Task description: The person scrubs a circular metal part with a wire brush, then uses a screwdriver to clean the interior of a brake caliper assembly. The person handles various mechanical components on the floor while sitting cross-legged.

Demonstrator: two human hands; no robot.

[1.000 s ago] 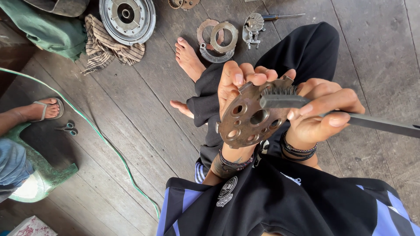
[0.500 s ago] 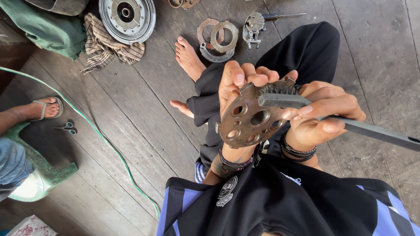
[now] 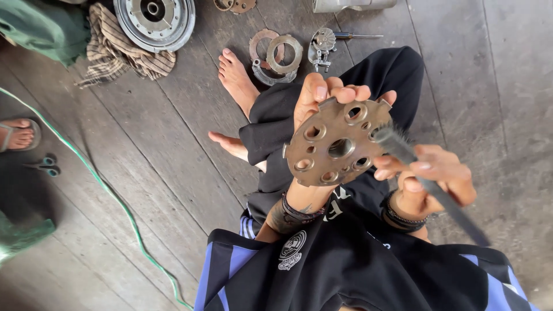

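Observation:
My left hand [image 3: 322, 98] holds up a rusty round metal plate [image 3: 336, 145] with several holes, fingers curled over its top edge. My right hand [image 3: 433, 174] grips the dark handle of a wire brush [image 3: 403, 151], whose bristled head rests at the plate's right rim. Both hands are raised above my lap and crossed legs in black trousers.
On the wooden plank floor lie a large metal hub [image 3: 154, 21] on a checked cloth [image 3: 118, 53], friction rings [image 3: 275, 53], a small metal part with a screwdriver [image 3: 324, 42], scissors [image 3: 45, 166], and a green cord [image 3: 103, 187]. Another person's sandalled foot [image 3: 17, 135] is at left.
The brush has swung from lying across the plate's upper face down to its right rim, handle now pointing lower right. The view shifted, so floor items slid left and up.

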